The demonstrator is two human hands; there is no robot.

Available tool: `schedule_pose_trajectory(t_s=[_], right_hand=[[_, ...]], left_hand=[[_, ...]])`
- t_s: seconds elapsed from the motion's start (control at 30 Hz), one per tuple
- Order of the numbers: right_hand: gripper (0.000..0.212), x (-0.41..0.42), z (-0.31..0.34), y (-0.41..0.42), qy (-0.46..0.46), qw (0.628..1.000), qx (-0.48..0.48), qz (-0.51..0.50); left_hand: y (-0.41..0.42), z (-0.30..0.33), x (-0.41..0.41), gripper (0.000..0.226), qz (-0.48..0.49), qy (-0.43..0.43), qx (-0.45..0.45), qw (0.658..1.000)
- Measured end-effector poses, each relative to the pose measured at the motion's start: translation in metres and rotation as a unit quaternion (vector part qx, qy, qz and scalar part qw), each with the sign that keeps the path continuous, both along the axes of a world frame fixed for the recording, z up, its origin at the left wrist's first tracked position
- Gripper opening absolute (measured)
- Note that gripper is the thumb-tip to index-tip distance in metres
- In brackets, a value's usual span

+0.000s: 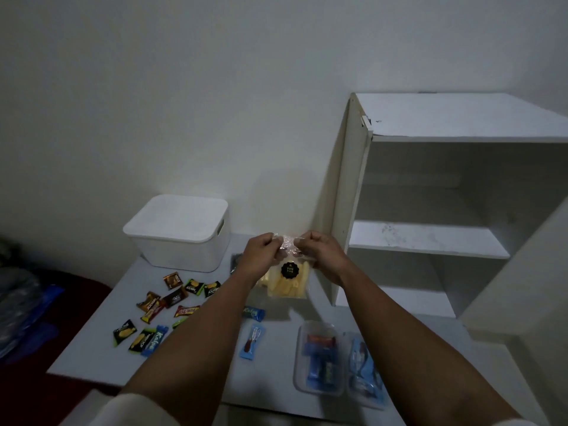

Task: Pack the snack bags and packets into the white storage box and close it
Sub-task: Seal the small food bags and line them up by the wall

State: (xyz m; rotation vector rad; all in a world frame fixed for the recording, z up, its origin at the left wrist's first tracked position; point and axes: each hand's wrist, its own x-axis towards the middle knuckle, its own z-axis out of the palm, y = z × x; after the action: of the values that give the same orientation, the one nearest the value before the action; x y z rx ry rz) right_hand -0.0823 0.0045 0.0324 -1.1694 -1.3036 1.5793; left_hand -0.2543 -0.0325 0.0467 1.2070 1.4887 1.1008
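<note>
Clear snack bag (pixel 285 281) of pale yellow sticks, round black label.

"kalpa" reads on a blue packet (pixel 254 313); the black round sticker (pixel 290 270) on the clear snack bag (pixel 284 284) is too blurred.

A white storage box (pixel 181 233) is seen; the clear snack bag (pixel 287 282) is marked with a black round label over pale yellow pieces; scattered packets (pixel 159 305) appear black, green, brown, blue.

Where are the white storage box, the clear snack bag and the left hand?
white storage box (pixel 181 252): head view, front wall.
clear snack bag (pixel 285 285): head view, yellow contents.
left hand (pixel 261 256): head view, back of hand.
</note>
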Motion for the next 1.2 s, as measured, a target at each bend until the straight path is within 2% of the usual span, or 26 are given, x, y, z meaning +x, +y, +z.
schedule_pose_trajectory(t_s=[0.2,0.3,0.47,0.57,0.73,0.83,0.97,1.1,1.2], right_hand=[[0.009,0.004,-0.007,0.003,-0.004,1.0,-0.018,-0.004],[0.021,0.003,-0.012,0.006,0.006,1.0,-0.018,-0.001],[0.008,0.003,-0.013,0.006,0.026,0.999,-0.032,-0.013],[0.011,0.007,-0.02,0.007,0.041,0.998,-0.041,-0.027],[0.018,0.011,-0.024,0.007,0.045,0.997,-0.047,-0.035],[0.018,0.017,-0.031,0.008,0.052,0.996,-0.061,-0.037],[0.018,0.019,-0.037,0.004,0.039,0.997,-0.05,-0.04],[0.028,0.012,-0.035,0.0,0.032,0.998,-0.05,-0.025],[0.011,0.008,-0.033,0.002,0.022,0.998,-0.045,-0.036]], left_hand=[[0.004,-0.001,-0.003,0.024,0.014,0.009,0.008,1.0],[0.005,-0.003,-0.001,0.026,0.012,0.005,0.0,1.0],[0.009,-0.002,0.0,0.028,0.01,0.017,0.016,1.0],[0.011,-0.002,-0.002,0.033,0.009,0.04,0.012,0.999],[0.013,-0.009,-0.003,0.033,0.032,0.024,-0.01,0.999],[0.014,-0.012,-0.006,0.037,0.019,0.078,0.006,0.997],[0.015,-0.016,-0.005,0.035,-0.004,0.107,0.022,0.994],[0.014,-0.012,-0.002,0.034,-0.01,0.082,0.023,0.996],[0.013,-0.013,0.001,0.029,-0.02,0.071,0.016,0.997]])
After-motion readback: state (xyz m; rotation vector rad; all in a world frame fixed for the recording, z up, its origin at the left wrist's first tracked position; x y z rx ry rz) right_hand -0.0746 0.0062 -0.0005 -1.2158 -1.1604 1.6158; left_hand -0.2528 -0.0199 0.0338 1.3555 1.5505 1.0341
